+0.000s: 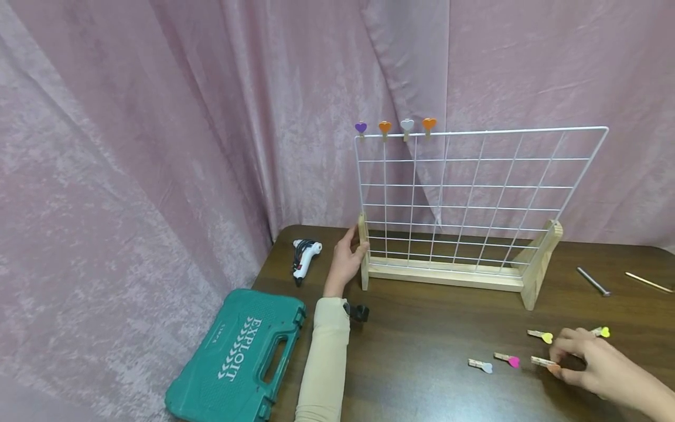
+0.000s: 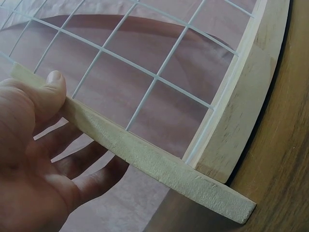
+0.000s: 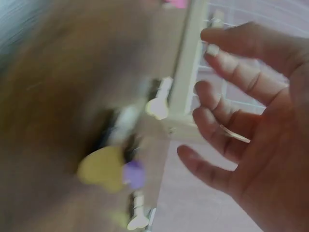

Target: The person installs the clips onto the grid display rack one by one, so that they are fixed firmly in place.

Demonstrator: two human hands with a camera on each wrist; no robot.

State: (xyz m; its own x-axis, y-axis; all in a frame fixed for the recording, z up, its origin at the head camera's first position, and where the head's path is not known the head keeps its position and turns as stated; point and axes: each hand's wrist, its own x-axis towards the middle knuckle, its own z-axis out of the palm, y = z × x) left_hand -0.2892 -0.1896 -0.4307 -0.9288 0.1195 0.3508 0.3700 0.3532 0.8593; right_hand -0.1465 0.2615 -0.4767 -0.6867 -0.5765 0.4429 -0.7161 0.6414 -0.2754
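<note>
My left hand (image 1: 346,262) holds the left upright of the wooden stand (image 1: 443,274), thumb on one side and fingers behind in the left wrist view. The stand carries a white wire grid (image 1: 474,186). At front right, the thumb and index finger of my right hand (image 1: 593,358) pinch a clothespin with an orange heart (image 1: 543,361); its heart is partly covered. Nearby on the table lie clothespins with a pink heart (image 1: 507,359), a white heart (image 1: 480,366) and yellow hearts (image 1: 540,336). The right wrist view is blurred and also shows a purple heart (image 3: 133,174).
Several heart clothespins (image 1: 406,126) sit along the grid's top left edge. A green tool case (image 1: 237,357) and a white glue gun (image 1: 306,261) lie at left. A bolt (image 1: 593,281) and a thin brass-coloured rod (image 1: 648,282) lie at far right.
</note>
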